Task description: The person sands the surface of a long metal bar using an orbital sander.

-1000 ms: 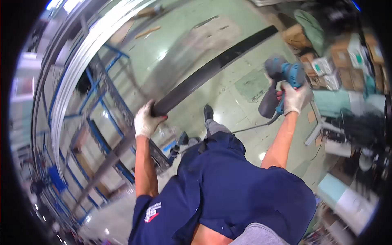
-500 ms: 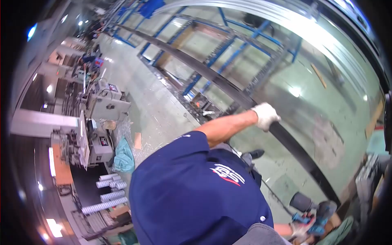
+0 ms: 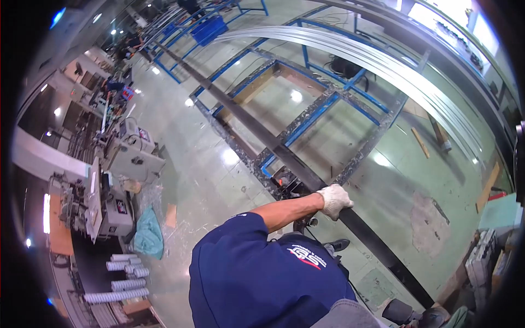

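My left hand, in a white knitted glove, is wrapped round a long dark bar. The bar runs from the far upper left, across a blue-edged metal frame, down to the lower right. At the bottom right edge, part of a power tool with a dark cylindrical end shows beside the bar's near end. My right hand is out of view.
Long silvery strips lie across the frame's far side. A blue bin stands farther back. At left are machines, a teal bag and ribbed white rolls. A wooden strip lies on the floor at right.
The view has shifted, and the bar, frame and my left hand appear lower. My right hand, earlier on the power tool at lower right, has left the view.
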